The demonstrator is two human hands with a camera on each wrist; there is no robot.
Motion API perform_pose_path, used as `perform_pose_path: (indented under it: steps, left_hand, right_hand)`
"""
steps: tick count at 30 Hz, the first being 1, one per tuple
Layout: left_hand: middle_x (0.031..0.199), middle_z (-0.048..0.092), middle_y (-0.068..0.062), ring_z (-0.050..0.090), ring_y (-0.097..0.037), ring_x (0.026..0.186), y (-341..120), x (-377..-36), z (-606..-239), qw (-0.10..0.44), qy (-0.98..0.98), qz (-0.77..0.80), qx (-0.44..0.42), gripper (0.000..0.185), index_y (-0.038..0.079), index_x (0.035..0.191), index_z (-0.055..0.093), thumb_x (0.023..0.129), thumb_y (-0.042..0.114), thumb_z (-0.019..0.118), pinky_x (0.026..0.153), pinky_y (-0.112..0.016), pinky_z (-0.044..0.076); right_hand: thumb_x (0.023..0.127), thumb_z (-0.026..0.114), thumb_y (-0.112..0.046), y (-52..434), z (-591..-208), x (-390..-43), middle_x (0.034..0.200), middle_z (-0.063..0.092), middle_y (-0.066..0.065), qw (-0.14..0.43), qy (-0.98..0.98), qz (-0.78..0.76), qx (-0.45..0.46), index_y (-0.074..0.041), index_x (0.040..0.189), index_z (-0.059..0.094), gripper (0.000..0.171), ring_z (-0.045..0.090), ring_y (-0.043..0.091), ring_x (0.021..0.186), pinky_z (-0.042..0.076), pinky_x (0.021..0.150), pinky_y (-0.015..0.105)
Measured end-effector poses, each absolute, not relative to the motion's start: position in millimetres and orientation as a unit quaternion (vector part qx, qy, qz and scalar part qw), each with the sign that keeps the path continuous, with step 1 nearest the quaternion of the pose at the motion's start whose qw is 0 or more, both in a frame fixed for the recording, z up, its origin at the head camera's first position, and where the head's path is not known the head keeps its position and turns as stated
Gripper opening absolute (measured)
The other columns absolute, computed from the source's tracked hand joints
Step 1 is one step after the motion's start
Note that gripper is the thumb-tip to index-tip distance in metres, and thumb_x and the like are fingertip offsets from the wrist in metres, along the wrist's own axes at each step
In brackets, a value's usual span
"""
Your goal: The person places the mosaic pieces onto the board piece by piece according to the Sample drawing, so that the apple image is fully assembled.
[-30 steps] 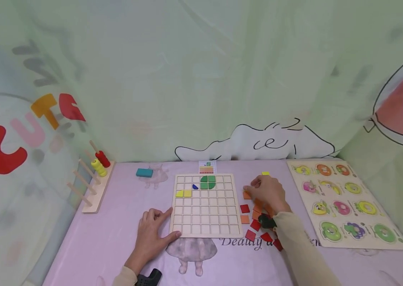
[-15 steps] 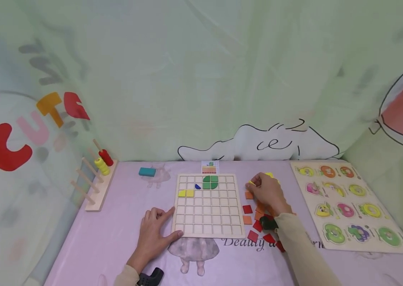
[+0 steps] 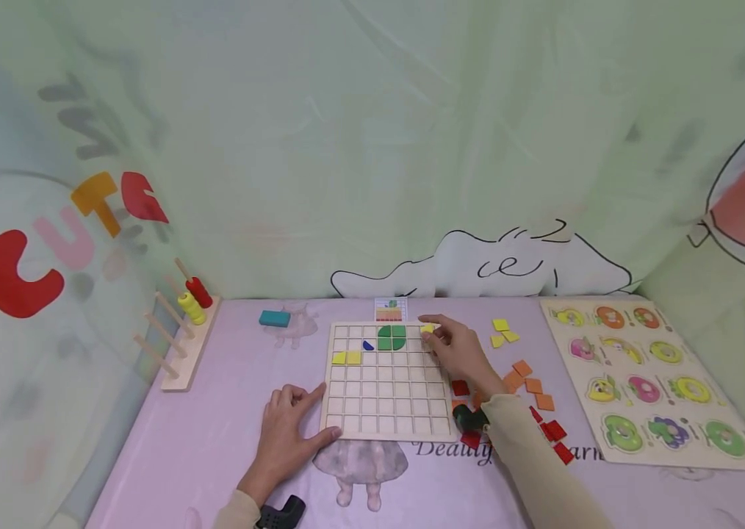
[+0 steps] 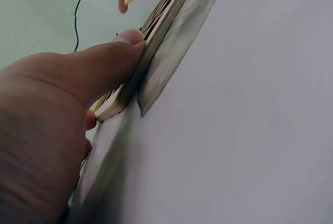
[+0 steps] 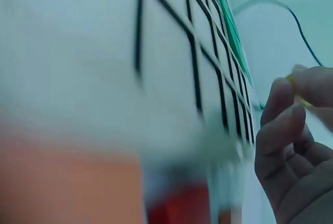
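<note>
Not much lettering can be read here. "CUT" is spelled out in big felt-like letters, red, pink and orange, on the green backdrop curtain at the left, and a fourth red letter is cut off by a fold. On the pink counter cover, black script starting "Deadly" is printed just below the wooden grid board; the rest is hidden by the right sleeve.

Head view: high, looking down over the grid board. Wrist views: low, close; all share that board.
</note>
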State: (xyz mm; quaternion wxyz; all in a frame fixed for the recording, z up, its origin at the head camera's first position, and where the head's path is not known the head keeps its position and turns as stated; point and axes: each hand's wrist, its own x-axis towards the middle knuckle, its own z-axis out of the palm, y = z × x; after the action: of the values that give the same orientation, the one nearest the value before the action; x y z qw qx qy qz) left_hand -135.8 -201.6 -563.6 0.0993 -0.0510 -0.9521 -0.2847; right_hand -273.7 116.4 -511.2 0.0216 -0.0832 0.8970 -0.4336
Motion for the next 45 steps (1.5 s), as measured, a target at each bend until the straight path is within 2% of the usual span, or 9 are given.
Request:
perform_pose_path:
  steps: [2,4,8,10,20,38,45]
  left_hand:
    - [0.112,0.052,0.000,0.038,-0.013,0.098,-201.8,-136.2,-564.3,0.098,-0.952,-0.284,-0.049,0.078,0.022,0.146,0.067,0.079,0.058,0.087,0.086,-0.037,0.035]
    - [0.112,0.052,0.000,0.038,-0.013,0.098,-202.0,-136.7,-564.6,0.098,-0.952,-0.285,-0.049,0.078,0.023,0.146,0.067,0.079,0.059,0.087,0.086,-0.037,0.035]
    - [0.112,0.052,0.000,0.038,-0.013,0.098,-202.3,-137.5,-565.1,0.099,-0.952,-0.284,-0.049,0.078,0.023,0.146,0.066,0.080,0.059,0.086,0.086,-0.037,0.036]
    - [0.112,0.052,0.000,0.038,-0.012,0.098,-202.6,-137.7,-565.2,0.100,-0.952,-0.286,-0.050,0.078,0.023,0.146,0.067,0.080,0.059,0.086,0.086,-0.037,0.036]
    - [0.113,0.052,-0.001,0.038,-0.013,0.098,-202.5,-137.3,-565.0,0.103,-0.951,-0.287,-0.054,0.077,0.023,0.145,0.067,0.080,0.059,0.087,0.086,-0.037,0.036]
    - [0.112,0.052,0.000,0.037,-0.013,0.096,-202.6,-136.4,-561.5,0.091,-0.954,-0.281,-0.046,0.078,0.023,0.146,0.067,0.080,0.059,0.086,0.085,-0.037,0.035]
    - [0.113,0.052,-0.001,0.039,-0.013,0.098,-201.5,-136.9,-561.4,0.093,-0.954,-0.281,-0.047,0.078,0.022,0.146,0.067,0.080,0.057,0.087,0.087,-0.037,0.036]
  right_hand:
    - [0.101,0.073,-0.020,105.4,-511.5,-272.8,0.097,0.076,0.010,0.020,0.892,-0.442,-0.091,-0.009,0.144,0.061,0.045,0.065,0.016,0.074,0.050,0.065,0.029]
    - [0.097,0.079,-0.019,94.5,-511.5,-271.9,0.093,0.079,0.010,0.019,0.886,-0.453,-0.091,-0.006,0.136,0.064,0.044,0.069,0.015,0.072,0.051,0.066,0.030]
    - [0.091,0.085,-0.020,73.8,-512.7,-271.2,0.087,0.080,0.006,0.020,0.887,-0.450,-0.096,-0.009,0.113,0.074,0.027,0.073,0.012,0.072,0.054,0.069,0.030]
    - [0.091,0.085,-0.020,65.0,-514.1,-270.8,0.086,0.080,0.003,0.029,0.890,-0.442,-0.106,-0.011,0.108,0.076,0.020,0.072,0.011,0.072,0.054,0.069,0.030]
    - [0.094,0.082,-0.017,39.0,-514.9,-261.9,0.086,0.077,-0.003,0.054,0.906,-0.394,-0.142,-0.014,0.103,0.078,0.011,0.066,0.012,0.081,0.052,0.077,0.034]
    - [0.092,0.084,-0.023,32.8,-512.6,-259.3,0.086,0.071,-0.007,0.055,0.922,-0.354,-0.147,-0.018,0.099,0.081,0.009,0.059,0.013,0.081,0.047,0.077,0.030]
    - [0.093,0.083,-0.025,47.0,-508.3,-264.9,0.086,0.072,-0.006,0.044,0.919,-0.363,-0.149,-0.017,0.098,0.081,0.010,0.062,0.010,0.080,0.050,0.076,0.032]
